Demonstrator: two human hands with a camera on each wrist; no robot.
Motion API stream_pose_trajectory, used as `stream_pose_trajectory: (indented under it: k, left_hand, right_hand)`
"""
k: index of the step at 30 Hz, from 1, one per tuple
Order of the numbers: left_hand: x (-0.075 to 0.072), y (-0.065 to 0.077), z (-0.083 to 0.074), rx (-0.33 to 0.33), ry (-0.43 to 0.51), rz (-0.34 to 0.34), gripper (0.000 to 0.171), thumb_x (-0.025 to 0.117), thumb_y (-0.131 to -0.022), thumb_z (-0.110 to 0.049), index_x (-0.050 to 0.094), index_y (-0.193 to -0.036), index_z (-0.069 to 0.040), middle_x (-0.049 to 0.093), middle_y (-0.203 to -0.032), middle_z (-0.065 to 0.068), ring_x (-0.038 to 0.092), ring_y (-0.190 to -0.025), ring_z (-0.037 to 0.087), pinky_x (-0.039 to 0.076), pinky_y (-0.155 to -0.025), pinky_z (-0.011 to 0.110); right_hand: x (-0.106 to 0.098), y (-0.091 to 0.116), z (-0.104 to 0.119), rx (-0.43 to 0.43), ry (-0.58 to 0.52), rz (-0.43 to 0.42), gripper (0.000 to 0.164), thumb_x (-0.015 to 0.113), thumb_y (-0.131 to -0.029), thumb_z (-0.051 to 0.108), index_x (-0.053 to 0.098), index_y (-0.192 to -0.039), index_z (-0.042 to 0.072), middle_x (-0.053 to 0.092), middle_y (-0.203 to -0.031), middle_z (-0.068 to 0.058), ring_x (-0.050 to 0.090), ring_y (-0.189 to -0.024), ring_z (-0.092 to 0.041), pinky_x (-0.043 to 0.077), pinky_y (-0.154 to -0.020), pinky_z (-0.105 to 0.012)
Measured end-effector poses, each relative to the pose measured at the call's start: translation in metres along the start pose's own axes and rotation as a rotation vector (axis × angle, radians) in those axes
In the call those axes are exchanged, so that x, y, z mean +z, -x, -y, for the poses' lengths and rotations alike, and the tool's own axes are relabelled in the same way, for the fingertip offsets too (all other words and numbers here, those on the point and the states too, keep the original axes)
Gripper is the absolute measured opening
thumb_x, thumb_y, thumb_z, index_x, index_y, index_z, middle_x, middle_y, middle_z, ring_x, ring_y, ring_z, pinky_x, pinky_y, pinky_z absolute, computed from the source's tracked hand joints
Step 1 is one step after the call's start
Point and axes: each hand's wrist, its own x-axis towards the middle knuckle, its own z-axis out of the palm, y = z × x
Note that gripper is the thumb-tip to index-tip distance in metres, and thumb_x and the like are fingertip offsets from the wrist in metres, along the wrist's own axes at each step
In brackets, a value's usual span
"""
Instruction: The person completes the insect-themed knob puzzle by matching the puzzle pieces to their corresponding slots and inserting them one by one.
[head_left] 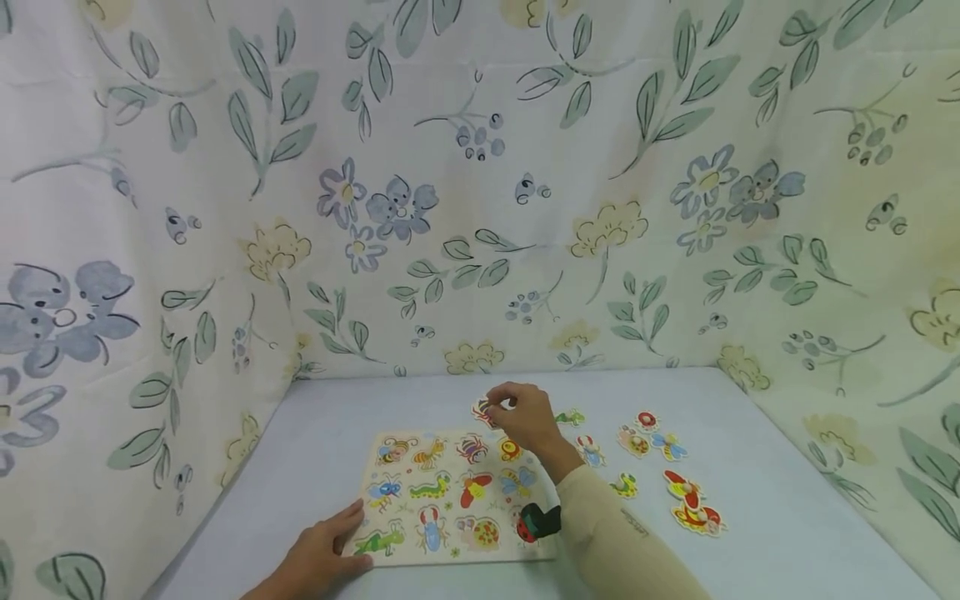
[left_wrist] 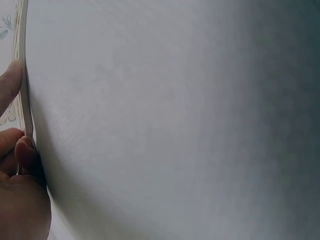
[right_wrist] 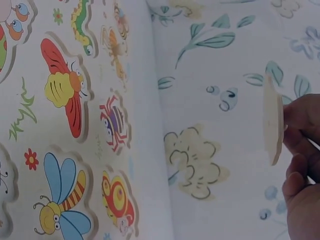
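My right hand [head_left: 528, 417] pinches a wooden spider puzzle piece [head_left: 481, 410] just beyond the far edge of the insect puzzle board [head_left: 420, 557]. In the right wrist view the piece [right_wrist: 271, 120] is seen edge-on, its thin pale side showing between thumb and fingers. The board's printed spider picture [head_left: 472, 450] lies below and a little nearer than the held piece. My left hand [head_left: 322, 546] holds the board at its near left corner, fingers along the left side and thumb at the front edge. In the left wrist view, fingers [left_wrist: 12, 85] touch the board's edge.
Loose pieces lie right of the board: a grasshopper [head_left: 572, 417], stag beetle [head_left: 591, 451], caterpillar [head_left: 624, 485], ladybug [head_left: 647, 420], snail [head_left: 634, 442], bee [head_left: 668, 447], red-winged insect [head_left: 681, 487] and butterfly [head_left: 699, 520]. A floral cloth [head_left: 480, 317] stands behind the white table.
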Motion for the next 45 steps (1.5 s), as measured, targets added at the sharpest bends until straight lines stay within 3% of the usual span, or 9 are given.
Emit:
stream_pose_trajectory:
  k: [9,19,27,35,45]
  left_hand:
    - [0.002,-0.001,-0.001,0.027,-0.04,-0.01,0.091,0.086,-0.06,-0.041,0.053,-0.134,0.0,0.037,-0.149,0.012,0.031,-0.135,0.041,0.03,-0.104,0.058]
    - [0.004,-0.001,-0.003,0.04,-0.029,0.002,0.089,0.086,-0.063,-0.041,0.053,-0.135,-0.001,0.037,-0.15,0.011,0.031,-0.135,0.041,0.031,-0.104,0.058]
    - [0.001,0.002,-0.004,0.058,-0.036,-0.005,0.089,0.086,-0.065,-0.039,0.051,-0.136,0.001,0.037,-0.15,0.01,0.03,-0.136,0.04,0.03,-0.105,0.058]
    - [0.002,0.001,-0.004,0.035,-0.042,-0.016,0.09,0.086,-0.063,-0.04,0.052,-0.136,0.001,0.038,-0.149,0.009,0.031,-0.135,0.039,0.031,-0.104,0.058]
    - [0.0,0.002,0.0,0.045,-0.034,-0.002,0.09,0.086,-0.064,-0.04,0.051,-0.136,0.0,0.037,-0.15,0.01,0.03,-0.136,0.04,0.03,-0.105,0.058]
  right_hand:
    - [0.022,-0.009,-0.005,0.083,0.006,0.073,0.01,0.072,-0.084,0.008,0.072,-0.094,0.011,0.066,-0.089,0.002,0.058,-0.087,-0.022,0.052,-0.073,-0.034]
    - [0.046,-0.008,-0.017,0.126,0.059,0.11,0.01,0.071,-0.083,0.007,0.071,-0.092,0.01,0.063,-0.081,0.005,0.054,-0.071,-0.013,0.048,-0.061,-0.029]
    - [0.06,-0.008,-0.023,0.151,0.042,0.137,0.008,0.071,-0.083,0.007,0.071,-0.091,0.009,0.063,-0.082,0.004,0.055,-0.073,-0.013,0.05,-0.065,-0.03]
    - [0.072,-0.005,-0.032,0.251,0.053,0.193,0.01,0.071,-0.083,0.007,0.07,-0.093,0.008,0.061,-0.084,0.002,0.057,-0.079,-0.017,0.052,-0.072,-0.036]
    - [0.082,-0.001,-0.039,0.312,0.104,0.25,0.012,0.073,-0.082,0.007,0.069,-0.092,0.01,0.059,-0.081,0.003,0.055,-0.078,-0.017,0.05,-0.07,-0.034]
